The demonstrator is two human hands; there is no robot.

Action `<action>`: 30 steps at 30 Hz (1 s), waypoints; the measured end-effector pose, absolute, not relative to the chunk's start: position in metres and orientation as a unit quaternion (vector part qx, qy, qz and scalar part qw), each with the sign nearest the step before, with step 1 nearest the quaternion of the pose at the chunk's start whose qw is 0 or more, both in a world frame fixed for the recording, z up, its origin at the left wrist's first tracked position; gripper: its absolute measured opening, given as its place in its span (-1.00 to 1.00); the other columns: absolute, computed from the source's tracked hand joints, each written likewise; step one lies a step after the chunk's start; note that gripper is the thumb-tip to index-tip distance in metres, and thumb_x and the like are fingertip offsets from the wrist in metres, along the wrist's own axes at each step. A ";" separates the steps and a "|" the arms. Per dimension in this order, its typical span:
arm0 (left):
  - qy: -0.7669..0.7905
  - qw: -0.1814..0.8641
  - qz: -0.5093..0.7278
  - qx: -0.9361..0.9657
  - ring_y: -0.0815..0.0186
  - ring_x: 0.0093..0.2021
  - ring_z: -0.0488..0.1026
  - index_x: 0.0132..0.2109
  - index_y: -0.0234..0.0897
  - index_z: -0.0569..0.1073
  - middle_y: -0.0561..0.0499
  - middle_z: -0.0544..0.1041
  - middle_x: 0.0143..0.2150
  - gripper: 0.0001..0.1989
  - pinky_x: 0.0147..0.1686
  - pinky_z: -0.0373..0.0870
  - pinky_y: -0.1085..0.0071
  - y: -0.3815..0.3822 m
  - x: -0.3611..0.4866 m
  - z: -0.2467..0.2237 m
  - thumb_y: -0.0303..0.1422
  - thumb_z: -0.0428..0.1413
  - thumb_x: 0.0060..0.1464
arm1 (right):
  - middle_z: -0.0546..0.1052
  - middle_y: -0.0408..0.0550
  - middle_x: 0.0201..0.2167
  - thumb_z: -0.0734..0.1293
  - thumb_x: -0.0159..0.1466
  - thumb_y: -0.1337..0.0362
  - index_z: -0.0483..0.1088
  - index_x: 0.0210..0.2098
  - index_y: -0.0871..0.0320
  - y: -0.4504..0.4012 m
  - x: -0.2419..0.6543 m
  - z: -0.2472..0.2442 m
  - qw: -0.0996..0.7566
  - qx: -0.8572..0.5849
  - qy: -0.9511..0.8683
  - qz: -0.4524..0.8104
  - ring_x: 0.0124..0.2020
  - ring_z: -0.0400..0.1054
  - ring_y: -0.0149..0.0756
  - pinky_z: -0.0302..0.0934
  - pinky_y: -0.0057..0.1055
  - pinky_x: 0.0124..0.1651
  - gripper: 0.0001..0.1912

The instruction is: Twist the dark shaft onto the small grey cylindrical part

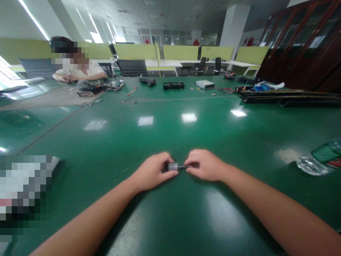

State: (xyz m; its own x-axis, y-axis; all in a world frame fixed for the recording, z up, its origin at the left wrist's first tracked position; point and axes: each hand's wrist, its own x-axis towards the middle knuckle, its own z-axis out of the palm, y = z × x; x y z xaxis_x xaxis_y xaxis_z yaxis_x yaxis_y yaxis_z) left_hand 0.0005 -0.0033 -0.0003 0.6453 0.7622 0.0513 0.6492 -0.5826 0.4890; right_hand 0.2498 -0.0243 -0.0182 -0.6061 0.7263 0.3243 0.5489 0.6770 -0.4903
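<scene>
Here, a small grey cylinder with a narrow dark shaft sits between the two hands, over the green worktop; whether it touches the surface, I cannot tell. The left hand grips the cylinder's wide end between thumb and fingers, while the right hand pinches the shaft. Well to the cylinder's right is a clear plastic bottle. Far beyond the cylinder lie a pale cable, off to its left, and long black rails, off to its right.
</scene>
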 end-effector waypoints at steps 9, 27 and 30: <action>0.403 0.222 0.128 0.879 0.30 -0.39 0.37 -0.20 -0.23 0.46 0.08 0.45 -0.37 -0.71 -0.40 0.19 0.43 -0.003 0.000 -0.002 -0.10 0.21 0.12 | 0.57 -0.05 -0.33 0.40 0.23 0.35 0.57 -0.24 0.17 -0.025 0.252 -0.017 0.258 -0.365 -0.879 0.168 -0.25 0.39 -0.29 0.24 -0.38 -0.15 -0.88; 0.402 0.225 0.128 0.879 0.31 -0.39 0.37 -0.19 -0.23 0.46 0.08 0.45 -0.37 -0.71 -0.40 0.20 0.43 -0.003 0.001 -0.001 -0.10 0.20 0.11 | 0.55 -0.07 -0.35 0.42 0.20 0.36 0.58 -0.27 0.18 -0.026 0.254 -0.011 0.244 -0.390 -0.866 0.197 -0.29 0.39 -0.31 0.22 -0.40 -0.19 -0.90; 0.404 0.225 0.127 0.877 0.31 -0.39 0.37 -0.20 -0.23 0.47 0.08 0.45 -0.38 -0.71 -0.41 0.19 0.43 -0.003 0.001 0.001 -0.10 0.20 0.11 | 0.55 -0.07 -0.35 0.42 0.20 0.36 0.58 -0.27 0.17 -0.026 0.255 -0.011 0.240 -0.395 -0.865 0.198 -0.30 0.39 -0.32 0.21 -0.41 -0.20 -0.90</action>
State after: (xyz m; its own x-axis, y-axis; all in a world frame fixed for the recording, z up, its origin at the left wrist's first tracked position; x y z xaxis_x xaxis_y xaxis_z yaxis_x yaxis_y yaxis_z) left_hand 0.0009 -0.0032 0.0010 0.6416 0.7660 0.0402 0.6517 -0.5721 0.4981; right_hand 0.2547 -0.0262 -0.0106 -0.5735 0.7775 0.2581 0.5873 0.6098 -0.5321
